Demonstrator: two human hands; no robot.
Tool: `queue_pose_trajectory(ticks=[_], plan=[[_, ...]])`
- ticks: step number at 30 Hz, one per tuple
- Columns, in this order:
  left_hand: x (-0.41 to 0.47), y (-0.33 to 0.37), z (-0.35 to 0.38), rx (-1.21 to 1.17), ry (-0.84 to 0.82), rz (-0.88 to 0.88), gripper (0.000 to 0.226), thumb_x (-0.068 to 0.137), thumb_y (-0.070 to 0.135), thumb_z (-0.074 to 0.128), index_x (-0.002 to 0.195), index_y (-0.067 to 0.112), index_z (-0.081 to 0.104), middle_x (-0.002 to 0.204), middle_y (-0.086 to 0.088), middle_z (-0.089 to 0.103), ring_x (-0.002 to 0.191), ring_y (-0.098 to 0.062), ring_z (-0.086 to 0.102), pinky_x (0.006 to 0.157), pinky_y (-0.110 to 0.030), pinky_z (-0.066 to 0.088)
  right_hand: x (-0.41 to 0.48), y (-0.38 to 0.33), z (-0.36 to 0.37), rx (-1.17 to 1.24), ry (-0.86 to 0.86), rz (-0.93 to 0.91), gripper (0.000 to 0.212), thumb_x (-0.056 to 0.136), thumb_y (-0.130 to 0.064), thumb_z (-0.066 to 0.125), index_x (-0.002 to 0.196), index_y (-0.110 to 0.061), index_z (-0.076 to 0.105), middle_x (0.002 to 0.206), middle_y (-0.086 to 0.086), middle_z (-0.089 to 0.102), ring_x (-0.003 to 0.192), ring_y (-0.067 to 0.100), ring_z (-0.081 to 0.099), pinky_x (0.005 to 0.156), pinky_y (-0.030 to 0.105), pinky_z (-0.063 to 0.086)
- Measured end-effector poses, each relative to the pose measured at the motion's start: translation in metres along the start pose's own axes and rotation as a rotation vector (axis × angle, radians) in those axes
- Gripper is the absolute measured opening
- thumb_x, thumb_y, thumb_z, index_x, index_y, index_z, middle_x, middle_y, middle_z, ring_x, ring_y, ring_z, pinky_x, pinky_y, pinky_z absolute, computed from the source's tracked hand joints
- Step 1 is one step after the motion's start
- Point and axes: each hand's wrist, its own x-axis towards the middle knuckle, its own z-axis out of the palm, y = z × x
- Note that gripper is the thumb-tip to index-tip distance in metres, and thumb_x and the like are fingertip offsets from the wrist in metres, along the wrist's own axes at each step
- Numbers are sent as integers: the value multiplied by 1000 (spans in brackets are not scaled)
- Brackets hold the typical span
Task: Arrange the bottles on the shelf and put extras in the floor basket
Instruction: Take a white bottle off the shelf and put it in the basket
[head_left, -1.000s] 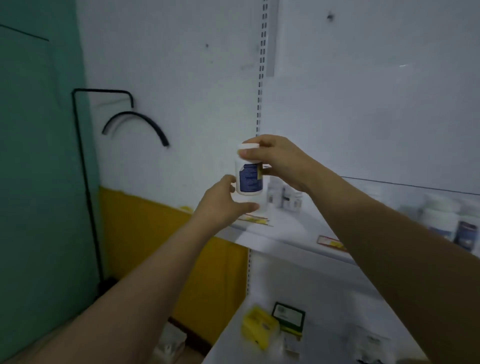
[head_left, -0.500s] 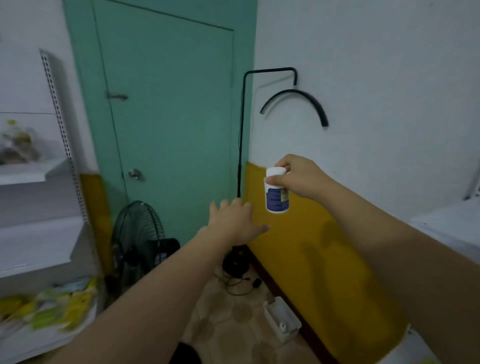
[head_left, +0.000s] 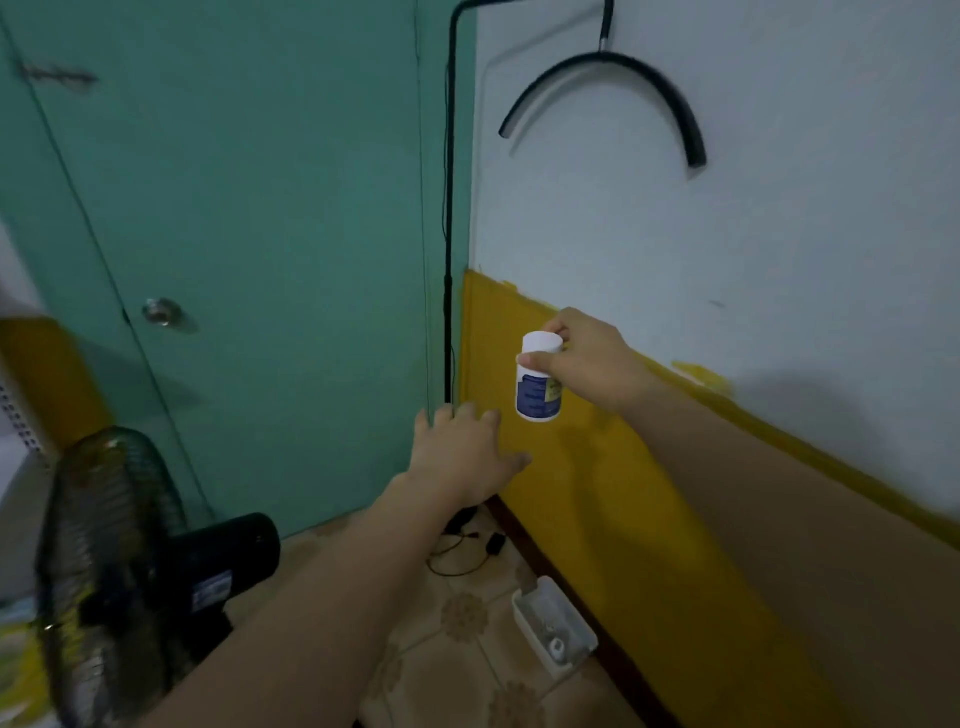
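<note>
My right hand (head_left: 592, 358) holds a small white bottle (head_left: 539, 387) with a blue and yellow label by its cap, upright in the air in front of the yellow wall panel. My left hand (head_left: 460, 452) hovers just below and to the left of the bottle, fingers spread and empty, not touching it. A small white basket (head_left: 553, 623) lies on the tiled floor against the wall, below the bottle, with a small white item inside. The bottle shelf is out of view.
A teal door (head_left: 234, 234) fills the left. A black floor fan (head_left: 119, 571) stands at lower left beside a shelf edge (head_left: 21, 415). A black lamp pole (head_left: 449, 208) runs down the corner, with cables on the floor.
The view turned left from the shelf to the door corner and tilted down. My right hand kept the bottle; my left hand let go and now hovers below it.
</note>
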Motion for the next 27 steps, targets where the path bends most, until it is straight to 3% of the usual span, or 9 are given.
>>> queue_pose_trajectory(ticks=[4, 8, 13, 22, 27], plan=[[74, -8, 33, -31, -7, 10, 67, 86, 69, 36, 133, 22, 42, 139, -6, 44, 132, -30, 35, 110, -52, 25, 71, 48, 12, -10, 16, 74, 37, 87, -28, 68, 114, -8, 53, 109, 9, 57, 96, 21, 52, 77, 33, 45], [141, -12, 69, -76, 16, 63, 68, 87, 68, 36, 138, 23, 36, 144, -2, 40, 134, -27, 32, 111, -50, 22, 130, 101, 28, -36, 67, 127, 40, 86, -31, 68, 114, -7, 53, 111, 11, 59, 96, 22, 54, 71, 29, 39], [229, -1, 137, -133, -118, 155, 76, 87, 67, 39, 147, 23, 23, 153, -1, 28, 141, -26, 21, 114, -52, 16, 181, 172, 53, -17, 63, 282, 44, 87, -33, 67, 120, -9, 49, 118, 10, 58, 99, 22, 55, 74, 31, 44], [322, 25, 301, -295, -238, 208, 77, 90, 59, 44, 149, 21, 15, 153, 0, 27, 141, -22, 23, 113, -45, 18, 211, 338, 139, 16, 54, 534, 47, 90, -29, 64, 129, -14, 45, 126, 6, 52, 94, 19, 49, 72, 30, 42], [340, 22, 441, -291, -270, 208, 75, 88, 60, 44, 148, 22, 19, 151, -1, 32, 137, -25, 30, 110, -45, 25, 197, 457, 232, 24, 34, 563, 39, 88, -30, 67, 119, -16, 47, 118, 5, 54, 97, 24, 55, 77, 40, 51]])
